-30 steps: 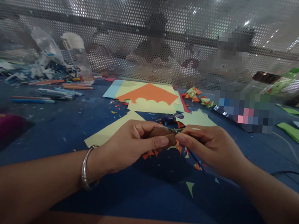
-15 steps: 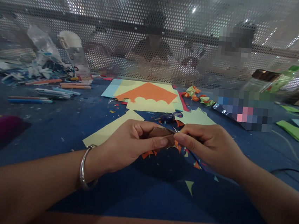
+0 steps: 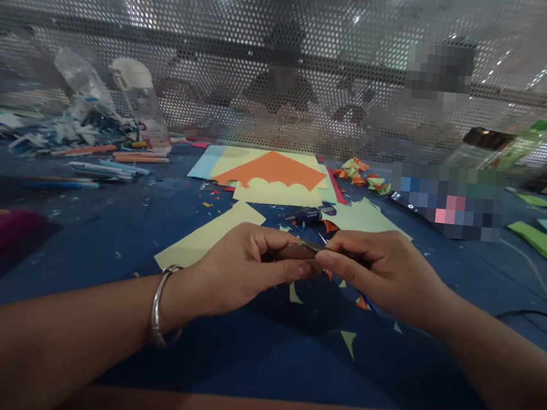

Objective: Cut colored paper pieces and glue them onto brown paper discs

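My left hand, with a silver bangle at its wrist, is closed with thumb and fingers on a thin brown piece that looks like folded paper or card. Opposite it, my right hand pinches the piece's right end between thumb and forefinger. The piece is held above the blue table and shows nearly edge-on; the fingers hide much of it. Just behind the fingertips shows a thin silvery tip, whose kind I cannot make out. Small pale yellow and orange paper scraps lie below the hands.
Behind the hands lie an orange cut-out, pale yellow paper and a dark blue capped object. Pens and a bottle stand left, with a magenta case. A phone lies right. A perforated screen rises behind.
The brown piece has tipped flatter, showing less of its face. A pale yellow scrap now shows below it, while orange scraps there are no longer visible. Both hands have barely shifted.
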Motion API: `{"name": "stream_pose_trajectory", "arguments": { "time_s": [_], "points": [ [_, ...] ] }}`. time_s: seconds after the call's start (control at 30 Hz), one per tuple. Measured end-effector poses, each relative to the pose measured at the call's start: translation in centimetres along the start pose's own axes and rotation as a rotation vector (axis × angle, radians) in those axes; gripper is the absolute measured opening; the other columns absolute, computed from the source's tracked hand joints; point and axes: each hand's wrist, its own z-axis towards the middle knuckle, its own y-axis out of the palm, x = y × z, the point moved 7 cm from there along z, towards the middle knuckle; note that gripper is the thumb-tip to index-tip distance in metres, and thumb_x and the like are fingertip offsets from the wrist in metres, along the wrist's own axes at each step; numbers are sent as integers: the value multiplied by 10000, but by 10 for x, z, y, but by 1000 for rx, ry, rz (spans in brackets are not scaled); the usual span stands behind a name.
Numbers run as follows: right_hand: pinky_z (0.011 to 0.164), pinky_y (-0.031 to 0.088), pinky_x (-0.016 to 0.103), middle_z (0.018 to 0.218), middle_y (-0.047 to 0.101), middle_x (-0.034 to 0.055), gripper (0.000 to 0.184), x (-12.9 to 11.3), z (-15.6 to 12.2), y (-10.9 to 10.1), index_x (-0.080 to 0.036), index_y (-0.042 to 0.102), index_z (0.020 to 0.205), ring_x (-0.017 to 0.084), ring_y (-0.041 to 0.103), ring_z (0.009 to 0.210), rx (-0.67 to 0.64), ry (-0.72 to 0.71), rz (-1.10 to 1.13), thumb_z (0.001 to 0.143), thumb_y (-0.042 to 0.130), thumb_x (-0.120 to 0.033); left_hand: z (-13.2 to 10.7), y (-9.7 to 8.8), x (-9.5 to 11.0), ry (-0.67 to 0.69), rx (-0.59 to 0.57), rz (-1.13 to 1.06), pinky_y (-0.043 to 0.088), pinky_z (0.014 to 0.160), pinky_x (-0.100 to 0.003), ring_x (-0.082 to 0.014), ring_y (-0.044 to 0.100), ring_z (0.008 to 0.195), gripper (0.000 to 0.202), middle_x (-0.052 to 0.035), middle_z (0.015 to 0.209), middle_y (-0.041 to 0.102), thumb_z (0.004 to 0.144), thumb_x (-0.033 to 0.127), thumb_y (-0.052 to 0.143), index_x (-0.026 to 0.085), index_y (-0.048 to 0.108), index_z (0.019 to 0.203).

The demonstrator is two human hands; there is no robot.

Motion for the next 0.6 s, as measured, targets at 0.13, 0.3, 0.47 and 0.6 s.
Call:
{"name": "stream_pose_trajectory", "arguments": {
  "time_s": [0.13,0.3,0.47,0.6],
  "points": [
    [485,338,222,555,525,-41,418,-1,-1,1,-187,646,709,80,459,488,-15,6,7,975,566,-499,0,2,4,10,-7,33,368,593,-221,-92,451,619,215,29,646,562,856,330,739,148,730,740],
    [482,344,227,554,567,-28,441,-2,-1,1,-185,665,721,85,476,481,-24,-11,-14,983,547,-518,0,1,3,29,-38,48,390,573,-210,-94,458,611,221,21,639,561,877,332,713,151,737,753],
    [479,334,239,546,540,-31,470,-2,-1,3,-184,682,730,87,450,478,-32,-10,-16,980,544,-556,1,4,0,13,-102,-5,432,647,-218,-97,519,674,182,3,748,641,882,311,705,154,728,794],
    [490,334,249,568,507,-27,477,3,-1,-3,-193,637,684,98,442,512,36,43,4,982,529,-550,0,11,-13,-134,-144,-35,508,706,-259,-141,640,777,218,-30,874,700,853,250,703,160,637,1041]
  ]
}}
